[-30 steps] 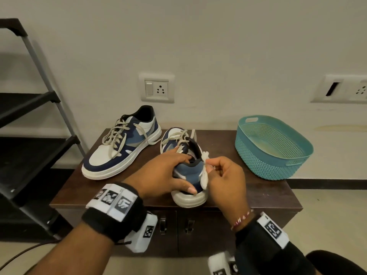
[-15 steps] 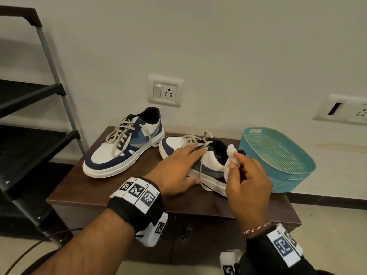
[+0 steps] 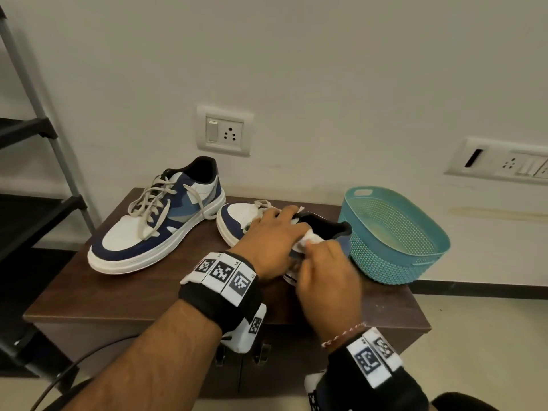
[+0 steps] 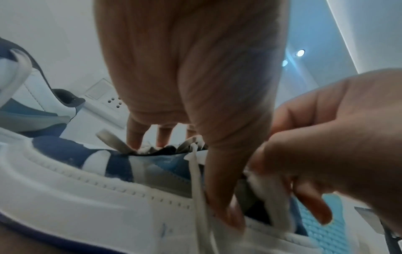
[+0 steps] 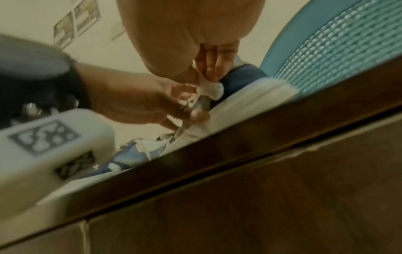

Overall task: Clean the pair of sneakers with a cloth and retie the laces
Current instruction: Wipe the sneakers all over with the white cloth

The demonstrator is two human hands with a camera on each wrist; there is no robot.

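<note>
The near sneaker (image 3: 237, 221) has been swung round since a second ago. Then it stood heel toward the person; now it lies across the brown cabinet top (image 3: 124, 289), white toe to the left, heel almost against the teal basket (image 3: 394, 235) on the right. That turn puts its long near side within reach, so I judge the wiping has moved on from the heel to that side and collar.

The left hand (image 3: 268, 241) lies over the middle of the shoe, fingers spread across the laces and thumb pressed down the near side at the midsole, pinning it flat. Half a second back the right hand (image 3: 326, 271) held the white cloth (image 3: 308, 240) up off the shoe; now it is down, its fingers curled tight on the bunched cloth and pushing it against the upper near the dark collar.

The shoe is navy, pale blue and grey with a thick white sole, and the left wrist view shows a small bluish mark on that sole. Its laces (image 4: 196, 182) hang loose, one end trailing down the side, so retying is not yet done. The other sneaker (image 3: 157, 221) sits on the far left of the top, its laces slack too.
</note>
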